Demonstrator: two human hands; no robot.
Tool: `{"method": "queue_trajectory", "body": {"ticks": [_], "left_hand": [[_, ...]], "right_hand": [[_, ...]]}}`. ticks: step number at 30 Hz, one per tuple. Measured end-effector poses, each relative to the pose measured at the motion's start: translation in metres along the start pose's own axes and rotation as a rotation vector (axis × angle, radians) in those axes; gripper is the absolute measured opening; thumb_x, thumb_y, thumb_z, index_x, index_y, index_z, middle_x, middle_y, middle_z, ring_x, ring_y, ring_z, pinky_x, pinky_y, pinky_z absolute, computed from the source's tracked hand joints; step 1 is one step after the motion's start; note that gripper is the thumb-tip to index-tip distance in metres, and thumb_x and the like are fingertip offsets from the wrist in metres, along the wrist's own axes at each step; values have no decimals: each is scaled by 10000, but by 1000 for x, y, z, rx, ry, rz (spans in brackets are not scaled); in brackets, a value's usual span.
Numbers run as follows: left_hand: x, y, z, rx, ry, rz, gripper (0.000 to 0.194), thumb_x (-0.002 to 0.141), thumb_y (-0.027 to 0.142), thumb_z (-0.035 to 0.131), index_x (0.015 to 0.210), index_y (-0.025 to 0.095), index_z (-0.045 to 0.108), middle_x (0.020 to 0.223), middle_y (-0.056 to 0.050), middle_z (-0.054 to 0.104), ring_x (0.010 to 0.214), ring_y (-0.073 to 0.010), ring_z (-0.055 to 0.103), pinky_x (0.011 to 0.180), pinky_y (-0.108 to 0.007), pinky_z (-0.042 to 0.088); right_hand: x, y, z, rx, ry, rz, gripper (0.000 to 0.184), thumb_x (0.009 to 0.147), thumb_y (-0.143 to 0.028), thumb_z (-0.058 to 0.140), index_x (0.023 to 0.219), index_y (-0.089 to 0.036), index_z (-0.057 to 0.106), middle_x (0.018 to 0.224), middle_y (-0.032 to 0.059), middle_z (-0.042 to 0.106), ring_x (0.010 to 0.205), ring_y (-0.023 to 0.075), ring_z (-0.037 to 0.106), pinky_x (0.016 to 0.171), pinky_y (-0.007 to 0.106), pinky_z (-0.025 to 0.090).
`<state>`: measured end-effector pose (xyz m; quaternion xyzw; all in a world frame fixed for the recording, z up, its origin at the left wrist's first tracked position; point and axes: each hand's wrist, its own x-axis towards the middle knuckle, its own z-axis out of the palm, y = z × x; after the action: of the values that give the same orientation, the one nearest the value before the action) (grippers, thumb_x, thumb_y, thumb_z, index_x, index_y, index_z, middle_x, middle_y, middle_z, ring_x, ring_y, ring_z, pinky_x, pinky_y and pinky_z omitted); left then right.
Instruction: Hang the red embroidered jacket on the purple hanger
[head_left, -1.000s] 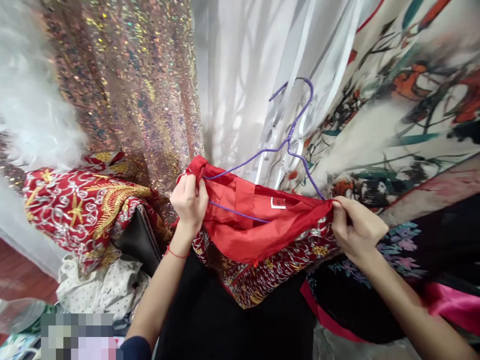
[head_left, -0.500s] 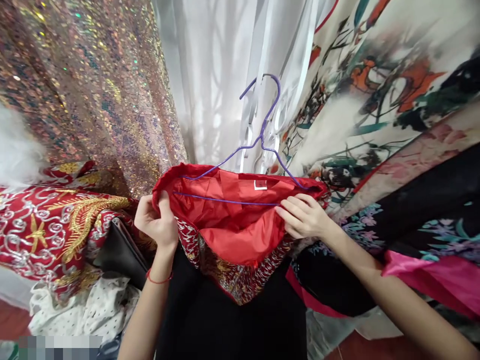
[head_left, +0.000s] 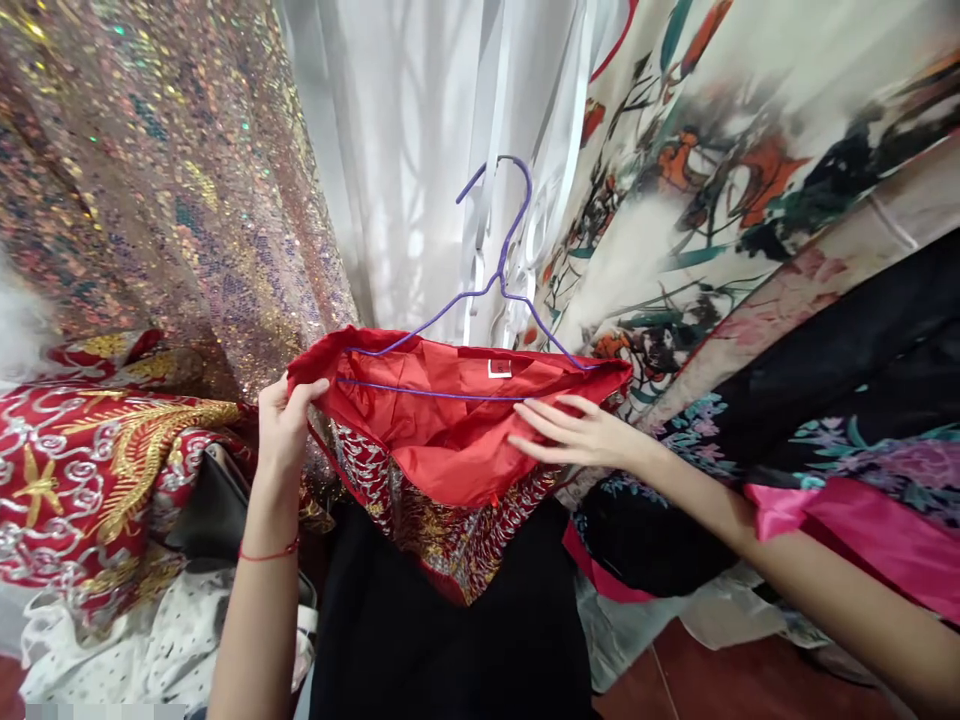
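Note:
In front of me is a red embroidered skirt [head_left: 450, 470], its waist spread wide so the plain red lining and a small white label [head_left: 499, 369] show. A purple wire hanger [head_left: 501, 272] sits inside the waist, its hook rising above the cloth and its lower bar crossing the opening. My left hand [head_left: 285, 420] grips the left end of the waistband, thumb inside. On the right side my right hand [head_left: 574, 435] rests against the red lining with its fingers stretched out and apart, near the right end of the hanger bar.
Sequined fabric [head_left: 187, 180] hangs at the left, white curtain cloth [head_left: 390, 150] behind, and a flower-painted garment [head_left: 697, 190] at the right. Red-gold embroidered cloth [head_left: 82, 470] and white dotted cloth [head_left: 135, 640] lie at lower left. Black cloth with a pink band [head_left: 870, 530] is at right.
The fingers of my right hand have opened from the waistband edge and lie spread on the lining. Skirt, hanger and both hands appear slightly further left in view.

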<state>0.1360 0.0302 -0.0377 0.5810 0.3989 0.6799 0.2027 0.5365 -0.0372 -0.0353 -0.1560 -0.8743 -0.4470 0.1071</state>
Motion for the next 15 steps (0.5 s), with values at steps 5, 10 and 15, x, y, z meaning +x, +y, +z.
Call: {"method": "queue_trajectory", "body": {"ticks": [5,10,15], "left_hand": [[10,5,-3,11,-242,-15,215,662,386,762,743,200,691,758,-8,635,701,-169,568,712,-294,516],[5,18,7,231,-300,203,250,773,438,707,727,200,646,820,-38,663,771,-190,580,802,-334,510],[4,26,7,246,-203,274,307,864,446,624,684,202,575,779,-37,616,753,-170,544,789,-322,484]], "right_hand": [[16,9,3,173,171,284,254,931,-70,443,1023,-173,656,872,79,716,849,178,614,791,335,416],[43,31,12,163,172,490,295,942,-104,386,927,-187,668,691,42,634,655,161,516,613,305,349],[72,60,7,102,337,704,271,968,-227,390,856,-203,636,691,46,608,657,178,496,627,323,371]]}}
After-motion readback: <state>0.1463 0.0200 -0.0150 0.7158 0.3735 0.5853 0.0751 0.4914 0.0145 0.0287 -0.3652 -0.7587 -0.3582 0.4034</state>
